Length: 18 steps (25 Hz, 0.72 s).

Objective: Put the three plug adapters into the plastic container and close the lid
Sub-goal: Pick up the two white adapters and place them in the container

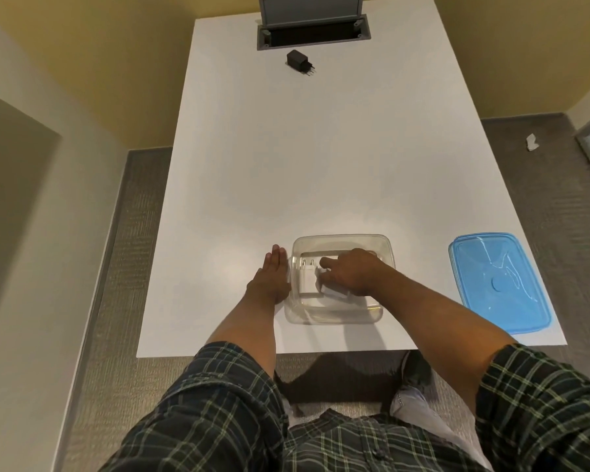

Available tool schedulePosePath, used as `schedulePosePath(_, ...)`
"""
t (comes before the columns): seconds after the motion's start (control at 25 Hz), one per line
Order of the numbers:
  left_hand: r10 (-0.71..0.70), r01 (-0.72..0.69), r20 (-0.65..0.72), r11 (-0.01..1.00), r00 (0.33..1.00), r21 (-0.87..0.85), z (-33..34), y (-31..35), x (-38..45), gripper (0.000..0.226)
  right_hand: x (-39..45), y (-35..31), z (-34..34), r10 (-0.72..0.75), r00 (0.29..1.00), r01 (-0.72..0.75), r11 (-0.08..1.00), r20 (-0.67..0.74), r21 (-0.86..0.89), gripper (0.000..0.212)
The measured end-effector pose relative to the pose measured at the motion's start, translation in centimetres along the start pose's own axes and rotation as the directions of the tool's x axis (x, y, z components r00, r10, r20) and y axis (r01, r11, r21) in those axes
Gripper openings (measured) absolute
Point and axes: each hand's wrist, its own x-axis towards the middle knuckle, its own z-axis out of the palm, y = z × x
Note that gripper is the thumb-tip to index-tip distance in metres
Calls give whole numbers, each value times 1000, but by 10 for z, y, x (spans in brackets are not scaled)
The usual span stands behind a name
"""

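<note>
A clear plastic container [341,241] stands near the front edge of the white table [304,148]. A white plug adapter [308,275] lies inside it, pins pointing away from me. My right hand [351,270] reaches into the container, fingers curled on a second white adapter [327,288], mostly hidden under the hand. My left hand [271,275] lies flat against the container's left wall, fingers straight. A black plug adapter [299,62] lies far off at the table's back. The blue lid [498,284] rests on the table to the right.
A grey cable hatch [312,34] with its flap raised sits in the table's far end, just behind the black adapter. Grey carpet surrounds the table; a scrap of white paper [532,142] lies on the floor to the right.
</note>
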Motion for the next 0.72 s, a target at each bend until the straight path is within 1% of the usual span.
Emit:
schedulePosePath(0.04, -3, 3, 4, 1000, 1000, 2, 0, 0, 0, 76, 0, -1, 2, -10, 1000, 10, 1000, -22, -3, 42)
schedulePosePath(0.12, -12, 12, 10, 1000, 1000, 5, 1, 0, 1, 75, 0, -1, 6, -20, 998, 21, 999, -59, 30, 42)
schedulePosePath(0.2, -19, 19, 19, 1000, 1000, 7, 0, 0, 2, 74, -2, 0, 9, 37, 996, -27, 993, -86, 115, 40)
schedulePosePath(0.24, -20, 20, 21, 1000, 1000, 7, 1, 0, 2, 73, -3, 1, 11, 95, 991, -75, 977, -93, 197, 47)
schedulePosePath(0.28, -21, 20, 20, 1000, 1000, 7, 1, 0, 2, 73, -4, 2, 13, 161, 984, -129, 942, -80, 309, 58)
schedulePosePath(0.32, -21, 21, 17, 1000, 1000, 8, 1, 1, 1, 72, -4, 4, 13, 228, 972, -183, 884, -57, 430, 68)
schedulePosePath(0.36, -22, 22, 12, 1000, 1000, 10, 1, 1, 1, 72, -4, 5, 13, 292, 956, -232, 817, -32, 528, 73)
schedulePosePath(0.4, -22, 22, 8, 1000, 1000, 13, 1, 1, 0, 72, -3, 5, 12, 345, 939, -273, 760, -9, 590, 74)
schedulePosePath(0.48, -23, 23, 5, 1000, 1000, 19, 1, 2, -1, 73, 0, 5, 12, 393, 919, -328, 717, 31, 615, 67)
schedulePosePath(0.6, -32, 32, 6, 999, 999, 23, 0, 3, -2, 72, 3, 6, 16, 416, 905, -371, 676, 86, 637, 57)
schedulePosePath(0.72, -35, 35, 9, 999, 999, 17, -2, 4, -1, 71, 2, 9, 22, 446, 887, -390, 585, 120, 711, 51)
